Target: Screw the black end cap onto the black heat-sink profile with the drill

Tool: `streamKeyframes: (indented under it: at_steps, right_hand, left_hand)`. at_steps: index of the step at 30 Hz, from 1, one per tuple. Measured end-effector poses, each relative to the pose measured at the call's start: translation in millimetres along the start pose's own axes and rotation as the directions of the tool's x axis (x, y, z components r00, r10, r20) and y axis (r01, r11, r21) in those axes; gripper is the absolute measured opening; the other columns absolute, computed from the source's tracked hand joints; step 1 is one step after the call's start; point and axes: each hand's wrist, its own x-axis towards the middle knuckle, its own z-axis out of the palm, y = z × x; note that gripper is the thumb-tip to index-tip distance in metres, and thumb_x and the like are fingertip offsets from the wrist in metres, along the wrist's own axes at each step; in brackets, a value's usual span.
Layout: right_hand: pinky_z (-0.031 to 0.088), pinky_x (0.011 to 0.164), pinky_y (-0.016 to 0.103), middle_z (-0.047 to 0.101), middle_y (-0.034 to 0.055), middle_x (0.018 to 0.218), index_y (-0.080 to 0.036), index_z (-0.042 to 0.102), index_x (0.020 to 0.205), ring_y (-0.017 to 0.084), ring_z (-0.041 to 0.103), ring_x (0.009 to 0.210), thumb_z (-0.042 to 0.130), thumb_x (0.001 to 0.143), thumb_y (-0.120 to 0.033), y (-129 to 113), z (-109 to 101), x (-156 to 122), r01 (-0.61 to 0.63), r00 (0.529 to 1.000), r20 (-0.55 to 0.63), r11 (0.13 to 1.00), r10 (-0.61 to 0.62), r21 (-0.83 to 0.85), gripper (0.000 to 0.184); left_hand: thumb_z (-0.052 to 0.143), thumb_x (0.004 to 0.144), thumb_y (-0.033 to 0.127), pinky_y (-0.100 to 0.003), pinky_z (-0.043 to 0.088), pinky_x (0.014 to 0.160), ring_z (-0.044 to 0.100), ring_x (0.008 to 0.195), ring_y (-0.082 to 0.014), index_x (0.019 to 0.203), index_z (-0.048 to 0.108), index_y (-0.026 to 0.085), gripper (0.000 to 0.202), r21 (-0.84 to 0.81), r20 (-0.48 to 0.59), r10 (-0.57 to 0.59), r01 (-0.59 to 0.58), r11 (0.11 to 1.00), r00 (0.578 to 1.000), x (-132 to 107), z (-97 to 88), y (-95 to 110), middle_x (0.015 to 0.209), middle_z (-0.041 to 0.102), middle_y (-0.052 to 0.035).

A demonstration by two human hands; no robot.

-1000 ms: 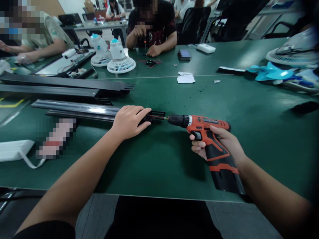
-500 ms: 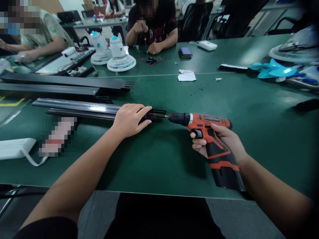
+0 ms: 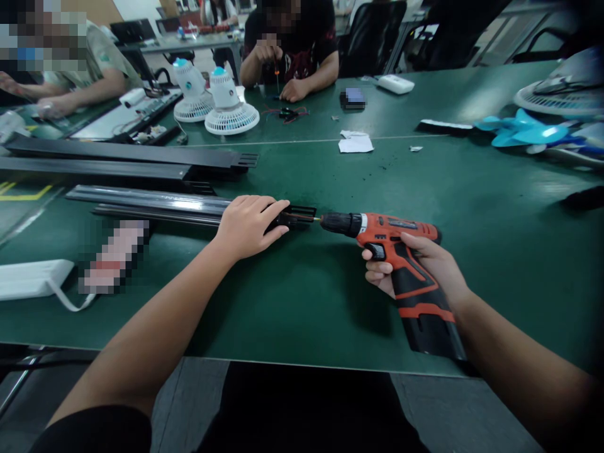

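Note:
My right hand (image 3: 425,261) is wrapped round the grip of an orange and black cordless drill (image 3: 401,242), a finger by its trigger. The drill points left, its bit at the slotted end of a long black metal profile (image 3: 174,202) lying on the table; whether the bit touches a screw there is too small to tell. My left hand (image 3: 255,225) is closed over that profile near its right end, thumb on the near side, and hides part of it. A second thin black strip (image 3: 155,214) lies along its near side.
More black profiles (image 3: 123,154) lie behind on the green table (image 3: 292,314). White fans (image 3: 231,116) stand farther back. A blurred-out phone-like object (image 3: 116,255) and a white corded block (image 3: 35,279) are at left. Blue fan blades (image 3: 526,129) lie right. Across the table a person (image 3: 292,50) holds a screwdriver.
The whole view has shifted very slightly. Both hands, the drill and the black profile keep their places relative to each other.

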Motion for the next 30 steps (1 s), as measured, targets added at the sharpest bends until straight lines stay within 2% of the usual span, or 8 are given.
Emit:
streamKeyframes:
  at_steps: [6,16,30]
  right_hand:
    - [0.056,0.059,0.029,0.07,0.0126,0.091,-0.014,0.07,0.12,0.014,0.052,0.06,0.063,0.087,-0.037,-0.7,-0.3,-0.1,-0.012,1.0,0.01,1.0,0.012,0.004,0.041]
    - [0.055,0.062,0.031,0.07,0.0102,0.094,-0.018,0.072,0.114,0.014,0.05,0.061,0.061,0.088,-0.042,0.6,-3.1,1.6,-0.004,1.0,-0.004,0.998,0.004,-0.059,0.037]
    - [0.056,0.059,0.032,0.07,0.0098,0.092,-0.02,0.071,0.117,0.015,0.05,0.06,0.061,0.089,-0.04,-0.1,-0.9,0.3,0.0,1.0,-0.005,0.999,0.0,-0.044,0.036]
  left_hand:
    - [0.052,0.104,0.049,-0.048,0.051,0.097,0.07,0.114,-0.0328,0.139,0.065,0.018,0.048,-0.005,0.01,-0.004,0.004,1.0,1.0,0.4,-0.3,0.1,0.125,0.074,-0.0121]
    - [0.053,0.104,0.049,-0.049,0.051,0.099,0.07,0.114,-0.0327,0.138,0.065,0.019,0.047,-0.018,0.012,-0.013,0.013,1.0,1.0,0.3,0.3,-0.2,0.125,0.074,-0.012]
    - [0.053,0.103,0.049,-0.05,0.05,0.099,0.069,0.115,-0.0328,0.139,0.065,0.021,0.047,-0.043,0.015,-0.021,0.022,0.999,1.0,0.3,0.1,-0.1,0.126,0.074,-0.0124]
